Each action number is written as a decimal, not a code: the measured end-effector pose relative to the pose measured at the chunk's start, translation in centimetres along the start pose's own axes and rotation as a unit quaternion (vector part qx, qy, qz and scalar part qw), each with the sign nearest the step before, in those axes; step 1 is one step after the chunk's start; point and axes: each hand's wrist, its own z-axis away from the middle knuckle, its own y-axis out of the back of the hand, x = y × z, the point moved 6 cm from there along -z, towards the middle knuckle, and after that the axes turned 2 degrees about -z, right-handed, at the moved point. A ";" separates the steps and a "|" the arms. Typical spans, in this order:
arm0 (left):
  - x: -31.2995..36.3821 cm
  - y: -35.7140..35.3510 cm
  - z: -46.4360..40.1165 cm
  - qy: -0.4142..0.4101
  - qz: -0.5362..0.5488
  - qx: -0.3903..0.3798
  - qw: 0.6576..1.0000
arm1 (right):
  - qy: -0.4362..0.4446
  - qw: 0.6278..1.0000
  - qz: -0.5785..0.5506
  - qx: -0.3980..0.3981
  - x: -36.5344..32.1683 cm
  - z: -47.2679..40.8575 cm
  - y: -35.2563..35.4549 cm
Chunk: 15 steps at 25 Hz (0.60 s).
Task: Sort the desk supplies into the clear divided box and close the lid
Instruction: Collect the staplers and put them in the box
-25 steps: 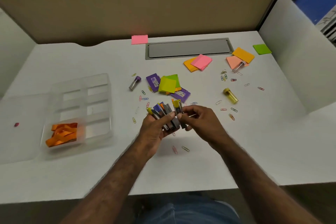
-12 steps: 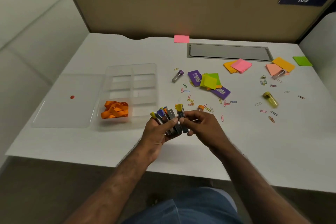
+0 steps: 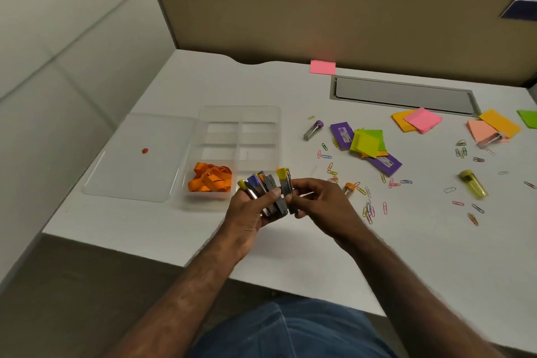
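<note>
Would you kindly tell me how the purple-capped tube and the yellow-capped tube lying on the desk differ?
The purple-capped tube has a clear body with grey contents; the yellow-capped tube is tinted yellow throughout. The purple-capped tube lies near the clear divided box; the yellow-capped tube lies farther right among paper clips. The yellow-capped tube looks thicker. Both lie on their sides, untouched.

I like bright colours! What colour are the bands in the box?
Orange bands, best seen in the head view.

A green sticky note [image 3: 528,118] is cut off at the surface's [image 3: 290,256] right edge; hands [image 3: 247,212] hide the tubes' [image 3: 270,192] lower ends.
</note>
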 end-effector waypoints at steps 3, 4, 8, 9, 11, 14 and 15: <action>1.0 1.0 -0.8 -0.002 -0.011 0.022 1.000 | -0.002 1.000 -0.003 -0.022 -0.5 -1.7 -0.7; 1.2 1.5 -1.1 -0.005 -0.017 0.029 0.999 | -0.004 1.000 -0.002 -0.028 -0.6 -2.2 -1.0; 1.7 3.5 -1.7 -0.009 -0.024 0.056 0.998 | -0.002 0.999 -0.007 -0.045 -1.1 -3.8 -2.6; 1.9 3.9 -1.8 -0.011 -0.025 0.059 0.998 | -0.005 0.999 -0.010 -0.049 -1.1 -4.1 -3.0; 2.5 5.1 -2.1 -0.015 -0.024 0.069 0.997 | -0.009 0.998 -0.018 -0.056 -1.6 -4.9 -4.0; 3.5 7.3 -3.3 -0.028 -0.024 0.064 0.997 | -0.006 0.998 -0.021 -0.060 -2.6 -6.7 -5.8; 3.9 8.1 -3.8 -0.031 -0.026 0.064 0.997 | -0.002 0.998 -0.021 -0.058 -3.1 -7.4 -6.4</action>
